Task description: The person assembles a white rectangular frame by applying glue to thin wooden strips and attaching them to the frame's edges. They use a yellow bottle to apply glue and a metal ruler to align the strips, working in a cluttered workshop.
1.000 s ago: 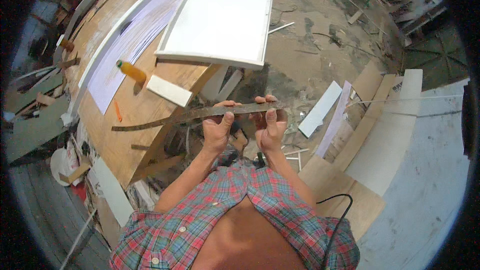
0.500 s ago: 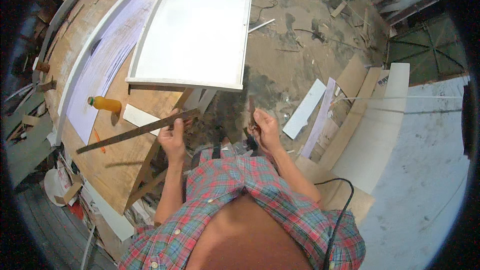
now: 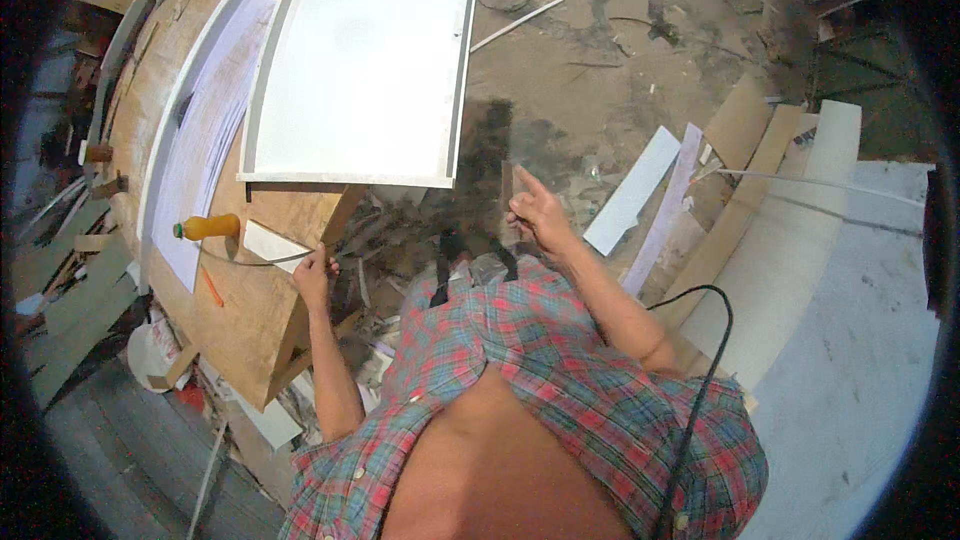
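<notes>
My left hand (image 3: 313, 275) is closed on a long, thin dark strip (image 3: 255, 263), which shows nearly edge-on over the wooden table's near corner; its material cannot be made out. Held in my right hand (image 3: 540, 215), over the floor, is a narrow brown flat piece (image 3: 507, 185). The index finger stretches along it while the other fingers are curled, and its lower part is hidden. A small white board (image 3: 270, 243) lies on the table beside my left hand. Close by are a bottle of orange liquid (image 3: 213, 227) with a green cap and an orange pen-like thing (image 3: 212, 286).
A large white panel with raised edges (image 3: 360, 70) rests on the wooden table (image 3: 250, 340), overhanging its right side. Lilac sheets (image 3: 200, 165) lie beyond the bottle. White and brown boards (image 3: 632, 190) lean or lie at the right. A black cable (image 3: 700, 390) runs past my right arm.
The dark strip has turned from its broad face to nearly edge-on. My left hand has moved left and slightly up; my right hand has shifted slightly right and up. The view has shifted too.
</notes>
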